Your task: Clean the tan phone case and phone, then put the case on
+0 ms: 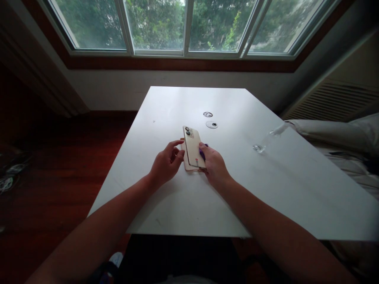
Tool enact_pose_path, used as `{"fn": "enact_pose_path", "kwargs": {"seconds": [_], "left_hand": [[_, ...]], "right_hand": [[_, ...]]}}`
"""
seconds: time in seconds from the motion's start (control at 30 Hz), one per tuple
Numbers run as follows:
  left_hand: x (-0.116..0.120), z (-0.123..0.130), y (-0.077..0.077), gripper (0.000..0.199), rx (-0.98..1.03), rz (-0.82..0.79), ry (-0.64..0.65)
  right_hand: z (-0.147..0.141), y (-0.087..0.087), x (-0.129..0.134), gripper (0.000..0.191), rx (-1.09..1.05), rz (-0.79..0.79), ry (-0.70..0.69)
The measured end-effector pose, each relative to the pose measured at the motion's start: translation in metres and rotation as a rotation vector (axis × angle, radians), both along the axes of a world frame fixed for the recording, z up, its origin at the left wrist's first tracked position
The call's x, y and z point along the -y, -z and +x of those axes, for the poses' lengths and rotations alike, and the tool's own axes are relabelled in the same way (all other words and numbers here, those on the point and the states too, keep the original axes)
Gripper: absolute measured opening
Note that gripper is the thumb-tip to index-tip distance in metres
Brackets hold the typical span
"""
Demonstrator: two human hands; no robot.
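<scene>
A pale gold smartphone (194,146), its back with the round camera lenses facing up, is tilted over the middle of the table. My right hand (216,163) is closed on its right edge, the thumb on top. Something small and purple (202,152) shows by that thumb; its kind is unclear. Under the phone, a flat pinkish piece (187,167) sticks out at the left and bottom; the phone hides most of it. My left hand (167,161) is beside the left edge, index finger and thumb apart, fingertips close to the phone. Whether they touch it I cannot tell.
Two round inserts (207,114) (212,125) are set in the white table (142,213) beyond the phone. A clear, shiny object (258,148) lies to the right. Pale fabric (331,134) borders the right edge. A window (156,27) is behind.
</scene>
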State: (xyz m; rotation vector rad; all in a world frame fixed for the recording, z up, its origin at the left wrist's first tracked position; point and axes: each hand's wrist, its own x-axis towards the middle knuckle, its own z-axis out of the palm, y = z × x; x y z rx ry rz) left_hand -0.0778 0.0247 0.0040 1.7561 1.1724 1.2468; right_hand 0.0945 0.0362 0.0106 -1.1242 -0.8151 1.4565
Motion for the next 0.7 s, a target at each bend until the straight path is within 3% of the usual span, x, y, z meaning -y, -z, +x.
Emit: {"fn": "enact_pose_path", "kwargs": {"seconds": [0.37, 0.57, 0.7], "left_hand": [[0.006, 0.0, -0.002, 0.043, -0.056, 0.099, 0.029], [0.009, -0.001, -0.005, 0.044, -0.063, 0.161, 0.044], [0.011, -0.002, -0.007, 0.044, -0.109, 0.226, 0.052]], "right_hand": [[0.0, -0.014, 0.006, 0.039, -0.182, -0.053, -0.14], [0.001, -0.024, 0.008, 0.043, -0.134, -0.056, -0.268], [0.002, -0.029, 0.009, 0.037, -0.212, -0.065, -0.346]]}}
